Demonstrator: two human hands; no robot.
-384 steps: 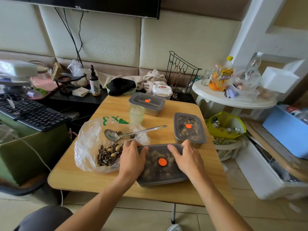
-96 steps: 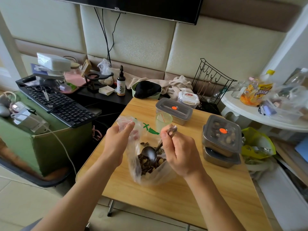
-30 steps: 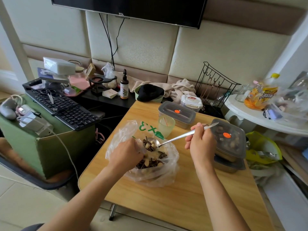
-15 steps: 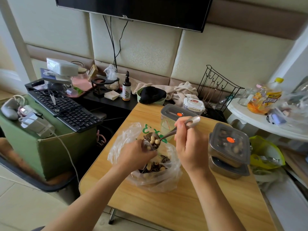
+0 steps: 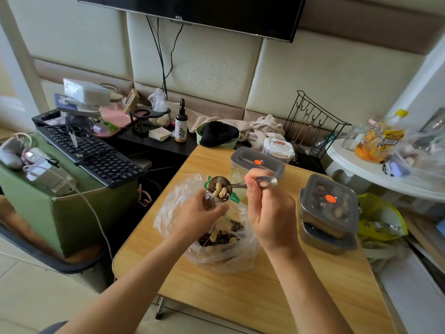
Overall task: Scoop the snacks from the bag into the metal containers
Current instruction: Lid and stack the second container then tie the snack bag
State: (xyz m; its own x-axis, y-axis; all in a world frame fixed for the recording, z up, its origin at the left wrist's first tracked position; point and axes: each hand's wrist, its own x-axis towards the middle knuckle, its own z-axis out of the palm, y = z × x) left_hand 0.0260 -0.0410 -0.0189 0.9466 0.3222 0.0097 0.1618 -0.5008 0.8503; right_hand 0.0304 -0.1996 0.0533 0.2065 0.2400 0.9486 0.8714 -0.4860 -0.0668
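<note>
My left hand (image 5: 199,213) sits over the mouth of the bag (image 5: 216,259) with its fingers curled. Thumb and fingertips are pinched on a dark bit (image 5: 209,202) just under the spoon's bowl. I cannot tell whether that is a fold of the film or a snack. The bag lies slumped on the bench (image 5: 240,292), with seeds and peanuts (image 5: 219,237) heaped at its bottom.

The spoon (image 5: 219,188) is above the bag's opening, its bowl heaped with peanuts and dark seeds and its handle running to the right. A pale green cup (image 5: 237,175) stands just behind it. My right hand (image 5: 269,213) is wrapped round the handle, with the thumb on top near its end.

I judge this to be the lift-out step: 1 spoonful is loaded and has to go into a container. Beyond the cup stands 1 metal container (image 5: 257,162) with its lid on, and I see no snacks through that lid. Further right are 2 more, stacked. The top one (image 5: 327,206) is lidded with snacks showing through, and the lower one (image 5: 325,239) is lidded too.

So no container is open to receive this load. The next move calls for my left hand to let go and take the lid off the far container. Meanwhile my right hand has to hold the heaped bowl level over the bag, so anything that rolls off falls back in.
</note>
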